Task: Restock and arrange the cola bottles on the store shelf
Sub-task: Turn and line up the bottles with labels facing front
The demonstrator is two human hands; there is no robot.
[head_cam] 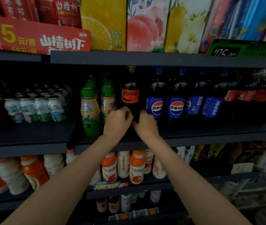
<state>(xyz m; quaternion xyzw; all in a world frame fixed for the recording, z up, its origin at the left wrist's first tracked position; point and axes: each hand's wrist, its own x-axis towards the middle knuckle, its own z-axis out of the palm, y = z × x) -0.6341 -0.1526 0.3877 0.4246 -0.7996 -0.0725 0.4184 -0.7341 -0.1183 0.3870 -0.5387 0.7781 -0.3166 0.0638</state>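
A tall dark cola bottle (131, 95) with a red label stands upright on the middle shelf (194, 135), between green-capped milk drinks and blue Pepsi bottles (176, 104). My left hand (118, 121) wraps its lower left side. My right hand (146, 123) grips its lower right side. The bottle's base is hidden behind both hands. More red-labelled cola bottles (249, 95) stand in the shadow at the far right of the same shelf.
Green-capped bottles (90, 111) stand close on the left, and small yoghurt packs (36, 108) sit further left. Juice cartons (145, 25) fill the upper shelf just above the bottle caps. Orange and white bottles (137, 166) line the lower shelf.
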